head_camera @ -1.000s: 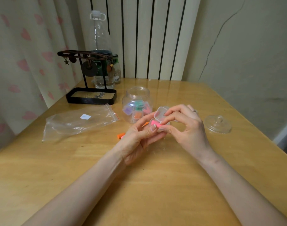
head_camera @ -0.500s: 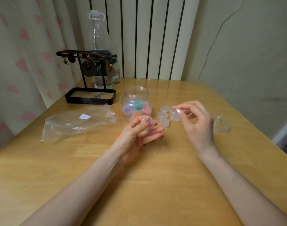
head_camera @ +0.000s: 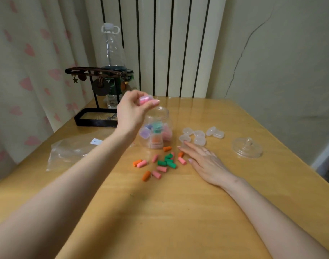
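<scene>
- Wooden table (head_camera: 160,212) carries scattered foam earplugs (head_camera: 161,163) near its middle.
- Right hand (head_camera: 206,161) lies flat beside them, fingers straight, holding nothing.
- Farther back, the left hand (head_camera: 131,111) pinches a pink-filled case (head_camera: 146,99) in curled fingers, just above the open jar (head_camera: 160,128).

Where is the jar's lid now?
In the head view, the lid lies on the table at the right, beyond the right hand and right of the empty clear cases.
</scene>
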Motion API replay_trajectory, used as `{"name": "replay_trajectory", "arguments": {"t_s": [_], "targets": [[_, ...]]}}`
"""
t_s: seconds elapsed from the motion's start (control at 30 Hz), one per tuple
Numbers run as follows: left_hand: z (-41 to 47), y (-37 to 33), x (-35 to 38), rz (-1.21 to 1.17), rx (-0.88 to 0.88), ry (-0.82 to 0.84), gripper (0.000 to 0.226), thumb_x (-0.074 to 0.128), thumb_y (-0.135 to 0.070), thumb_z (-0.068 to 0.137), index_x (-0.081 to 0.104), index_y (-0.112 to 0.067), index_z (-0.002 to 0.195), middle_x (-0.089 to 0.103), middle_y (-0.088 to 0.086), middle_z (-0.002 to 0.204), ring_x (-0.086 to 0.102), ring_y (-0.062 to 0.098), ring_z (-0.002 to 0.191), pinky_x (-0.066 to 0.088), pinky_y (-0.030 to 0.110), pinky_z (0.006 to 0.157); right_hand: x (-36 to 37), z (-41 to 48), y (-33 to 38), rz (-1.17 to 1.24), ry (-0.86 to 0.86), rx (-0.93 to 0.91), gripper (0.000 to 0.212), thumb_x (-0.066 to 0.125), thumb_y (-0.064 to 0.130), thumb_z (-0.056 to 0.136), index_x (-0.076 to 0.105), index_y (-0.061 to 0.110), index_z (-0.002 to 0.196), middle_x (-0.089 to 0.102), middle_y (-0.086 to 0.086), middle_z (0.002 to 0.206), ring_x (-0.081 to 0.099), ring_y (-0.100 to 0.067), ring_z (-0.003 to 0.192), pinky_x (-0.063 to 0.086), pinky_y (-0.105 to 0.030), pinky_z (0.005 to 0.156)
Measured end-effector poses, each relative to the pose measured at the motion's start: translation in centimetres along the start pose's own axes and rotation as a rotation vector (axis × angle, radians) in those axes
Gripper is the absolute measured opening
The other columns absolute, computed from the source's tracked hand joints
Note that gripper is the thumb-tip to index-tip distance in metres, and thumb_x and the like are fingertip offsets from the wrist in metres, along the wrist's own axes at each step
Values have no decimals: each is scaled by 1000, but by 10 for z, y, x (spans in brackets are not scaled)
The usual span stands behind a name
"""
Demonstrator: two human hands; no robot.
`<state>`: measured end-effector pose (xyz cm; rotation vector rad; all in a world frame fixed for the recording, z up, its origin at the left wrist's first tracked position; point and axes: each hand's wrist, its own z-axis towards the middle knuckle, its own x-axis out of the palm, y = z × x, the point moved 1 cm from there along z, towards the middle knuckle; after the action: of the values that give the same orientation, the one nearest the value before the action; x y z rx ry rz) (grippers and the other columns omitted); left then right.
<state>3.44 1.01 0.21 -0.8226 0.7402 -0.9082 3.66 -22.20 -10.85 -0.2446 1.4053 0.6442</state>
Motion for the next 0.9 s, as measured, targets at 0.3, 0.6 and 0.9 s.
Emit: {"name": "replay_trajectory", "arguments": {"t_s": [0.3, 0.6, 0.9], "targets": [[40, 24, 22, 459, -16, 78, 60, 73, -48, 72, 61, -11, 118, 57, 9, 120, 57, 24, 107, 49, 41, 88, 3, 3, 2, 77, -6, 178, 41, 37, 34, 99, 36, 41, 139, 10, 1, 157, 18, -24, 142, 18, -35, 118], [-37, 10, 6, 181, -127, 128, 11, 57, -19, 92, 63, -13, 99, 65, 1, 95, 62, 14, 84, 49, 27, 73, -14, 0, 6, 471, -528, 226, 10, 71, 5, 79, 71, 10, 87, 67, -5, 91, 55, 9, 75, 36, -1, 72], [-111, 5, 26, -329, -398, 527, 27, 39, -18, 100, 60, -3, 111, 65, 12, 90, 64, 4, 56, 41, 9, 44, -41, -20, 60, 1211, -335, 44, 26, 60, -6, 84, 40, 10, 86, 61, -10, 62, 61, -22, 53, 50, -26, 53]]}}
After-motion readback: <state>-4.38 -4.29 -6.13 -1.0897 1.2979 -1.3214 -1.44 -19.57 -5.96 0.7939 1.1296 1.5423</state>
